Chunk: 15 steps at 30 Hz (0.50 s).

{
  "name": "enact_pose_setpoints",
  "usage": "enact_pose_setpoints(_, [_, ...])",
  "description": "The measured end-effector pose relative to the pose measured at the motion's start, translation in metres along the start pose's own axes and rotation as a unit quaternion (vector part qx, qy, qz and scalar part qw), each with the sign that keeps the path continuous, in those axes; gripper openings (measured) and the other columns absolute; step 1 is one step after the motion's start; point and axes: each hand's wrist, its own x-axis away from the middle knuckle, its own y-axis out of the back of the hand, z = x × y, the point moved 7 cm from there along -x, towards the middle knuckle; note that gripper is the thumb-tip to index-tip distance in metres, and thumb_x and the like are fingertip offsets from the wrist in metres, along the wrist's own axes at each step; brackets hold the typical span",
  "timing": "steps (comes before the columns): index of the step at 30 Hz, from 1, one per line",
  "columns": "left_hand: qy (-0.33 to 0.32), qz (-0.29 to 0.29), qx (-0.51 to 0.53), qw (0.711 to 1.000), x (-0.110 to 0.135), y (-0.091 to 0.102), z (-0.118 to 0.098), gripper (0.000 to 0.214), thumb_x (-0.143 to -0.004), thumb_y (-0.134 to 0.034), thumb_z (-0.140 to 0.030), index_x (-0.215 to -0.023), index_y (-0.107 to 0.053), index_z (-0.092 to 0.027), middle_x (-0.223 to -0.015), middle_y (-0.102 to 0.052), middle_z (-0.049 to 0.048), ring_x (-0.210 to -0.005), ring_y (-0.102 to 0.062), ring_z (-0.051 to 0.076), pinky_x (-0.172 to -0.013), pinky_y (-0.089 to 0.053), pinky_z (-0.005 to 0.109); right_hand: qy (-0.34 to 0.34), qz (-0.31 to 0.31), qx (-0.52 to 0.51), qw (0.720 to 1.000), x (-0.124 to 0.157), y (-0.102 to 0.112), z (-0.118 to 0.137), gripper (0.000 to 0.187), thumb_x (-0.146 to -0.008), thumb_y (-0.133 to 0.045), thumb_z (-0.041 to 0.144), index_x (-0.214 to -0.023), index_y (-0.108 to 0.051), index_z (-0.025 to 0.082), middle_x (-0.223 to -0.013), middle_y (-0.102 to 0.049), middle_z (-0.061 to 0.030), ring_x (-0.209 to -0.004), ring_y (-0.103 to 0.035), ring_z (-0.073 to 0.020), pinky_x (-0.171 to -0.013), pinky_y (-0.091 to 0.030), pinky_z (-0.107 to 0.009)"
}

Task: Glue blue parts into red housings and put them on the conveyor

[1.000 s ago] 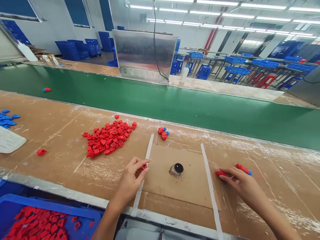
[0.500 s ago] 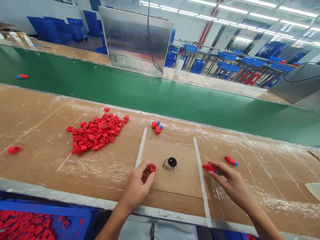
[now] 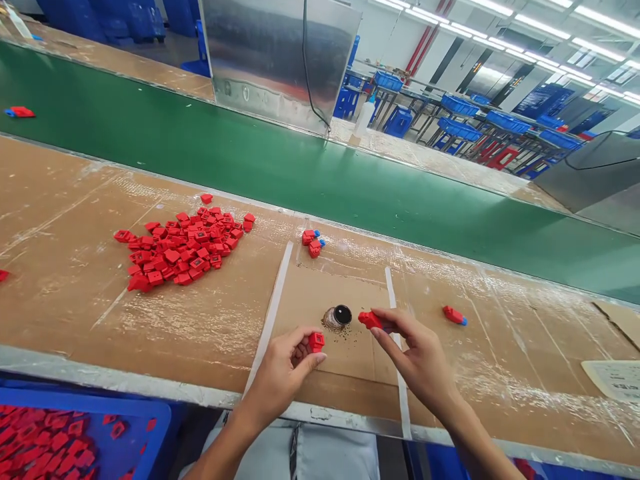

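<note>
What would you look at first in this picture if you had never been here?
Your eye would probably jump to the big heap of small red plastic parts on the brown cardboard-covered bench. To its right, the left hand holds a red plastic block, and the right hand holds a red plastic piece. Behind them runs a long green conveyor belt.

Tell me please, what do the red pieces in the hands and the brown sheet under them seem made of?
The red pieces look like molded hard plastic: even colour, smooth faces, crisp edges. The brown sheet looks like plain cardboard: matte, with visible creases, though its inside layers cannot be seen.
</note>
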Motion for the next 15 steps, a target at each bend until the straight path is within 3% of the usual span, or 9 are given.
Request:
enact_pose_setpoints(5, [-0.015,0.023,-0.032,0.999,0.003,-0.003,-0.009,0.018,-0.088,-0.065,-0.029,-0.104,-0.066,-0.02,-0.083,-0.064,-0.0001,-0.074,-0.057,0.014,-0.069,-0.045,0.023,0.049,-0.006,0.032,0.998,-0.004,-0.007,0.014,0.021,-0.097,-0.058,0.031,-0.114,-0.064,0.021,-0.097,-0.069,-0.006,-0.084,-0.065,-0.0185,-0.075,-0.053,-0.031])
enact_pose_setpoints(15, [-0.011,0.036,-0.049,0.998,0.005,-0.006,-0.01,0.013,-0.088,-0.065,-0.027,-0.098,-0.066,-0.019,-0.079,-0.061,-0.0017,-0.071,-0.054,0.013,-0.067,-0.043,0.023,0.056,0.013,0.031,0.998,-0.006,-0.013,0.016,0.018,-0.097,-0.058,0.03,-0.112,-0.063,0.023,-0.096,-0.068,-0.0042,-0.082,-0.065,-0.0169,-0.074,-0.052,-0.029])
